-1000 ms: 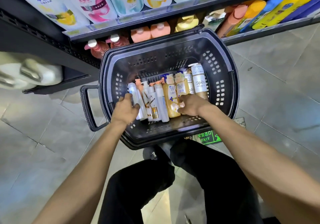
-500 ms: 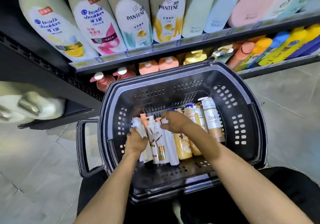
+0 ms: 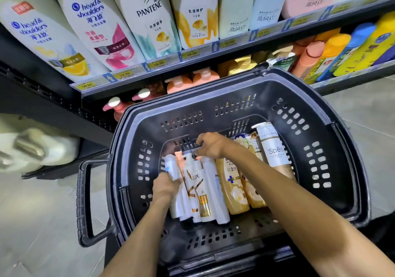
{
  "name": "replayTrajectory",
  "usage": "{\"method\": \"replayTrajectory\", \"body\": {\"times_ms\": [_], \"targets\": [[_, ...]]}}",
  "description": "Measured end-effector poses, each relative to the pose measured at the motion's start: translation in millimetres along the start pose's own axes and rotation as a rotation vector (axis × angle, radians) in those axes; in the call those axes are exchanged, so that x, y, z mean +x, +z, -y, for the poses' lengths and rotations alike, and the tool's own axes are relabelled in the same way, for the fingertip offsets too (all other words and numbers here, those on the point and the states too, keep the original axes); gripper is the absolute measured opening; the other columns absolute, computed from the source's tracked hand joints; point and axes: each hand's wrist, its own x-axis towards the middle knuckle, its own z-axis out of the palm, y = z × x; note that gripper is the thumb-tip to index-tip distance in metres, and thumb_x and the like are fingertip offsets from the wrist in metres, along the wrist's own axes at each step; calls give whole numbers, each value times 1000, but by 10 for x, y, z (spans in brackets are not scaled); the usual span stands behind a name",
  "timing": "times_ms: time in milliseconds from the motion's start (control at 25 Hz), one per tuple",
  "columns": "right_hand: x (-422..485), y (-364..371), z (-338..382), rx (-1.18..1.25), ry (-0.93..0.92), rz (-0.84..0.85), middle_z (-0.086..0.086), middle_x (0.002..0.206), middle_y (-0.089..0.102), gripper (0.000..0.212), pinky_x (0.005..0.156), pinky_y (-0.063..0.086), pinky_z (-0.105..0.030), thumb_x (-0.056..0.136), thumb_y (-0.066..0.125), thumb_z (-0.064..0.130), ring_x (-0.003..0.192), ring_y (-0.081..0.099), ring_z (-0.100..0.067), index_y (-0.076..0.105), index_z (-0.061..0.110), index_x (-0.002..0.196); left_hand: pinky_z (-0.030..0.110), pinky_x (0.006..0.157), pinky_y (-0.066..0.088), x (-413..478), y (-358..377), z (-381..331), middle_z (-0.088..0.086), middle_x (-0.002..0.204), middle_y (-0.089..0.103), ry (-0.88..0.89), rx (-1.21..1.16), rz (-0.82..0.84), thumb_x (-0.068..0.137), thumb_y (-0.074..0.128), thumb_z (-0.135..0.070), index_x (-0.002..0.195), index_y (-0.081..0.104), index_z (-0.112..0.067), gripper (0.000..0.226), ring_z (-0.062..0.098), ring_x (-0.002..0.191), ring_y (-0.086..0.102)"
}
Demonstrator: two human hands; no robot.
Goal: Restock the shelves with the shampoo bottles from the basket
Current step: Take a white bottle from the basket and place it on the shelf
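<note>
Several rigid, likely slick shampoo bottles (image 3: 197, 191) — left hand (image 3: 165, 185) wraps one's body, right hand (image 3: 212, 145) seemingly pinches a pump neck — mid-body grip safest.

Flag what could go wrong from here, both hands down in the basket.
Bottles lie packed side by side; the left hand gripping the white bottle may drag the Lux bottle along.
The right hand curls over the pump tops; lifting by a pump could slip.
The basket rim looks close to the shelf's pink pump bottles; a raised bottle might knock them.
</note>
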Motion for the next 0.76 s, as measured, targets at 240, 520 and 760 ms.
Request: {"method": "replayTrajectory", "body": {"times_ms": [240, 520, 760], "targets": [[-67, 1, -119, 56, -35, -68, -9, 128, 61, 42, 92, 49, -35, 94, 64, 31, 113, 58, -25, 57, 11, 131, 39, 94, 54, 118, -33, 1, 18, 118, 66, -43, -89, 33, 90, 66, -11, 119, 61, 3, 32, 33, 107, 65], [-77, 4, -264, 93, -33, -66, -4, 122, 60, 49, 82, 46, -29, 88, 72, 25, 107, 58, -22, 55, 14, 133, 42, 86, 56, 145, -83, -56, 18, 103, 67, -85, -233, 74, 92, 58, -5, 115, 57, 3, 25, 34, 95, 66], [-60, 79, -329, 0, -47, 84, -4, 132, 56, 70, 89, 50, -32, 78, 83, 22, 112, 56, -23, 49, 13, 139, 46, 84, 56, -31, -346, -296, 25, 115, 65, -36, -450, 140, 94, 59, 1, 121, 55, 9, 29, 38, 101, 65]]}}
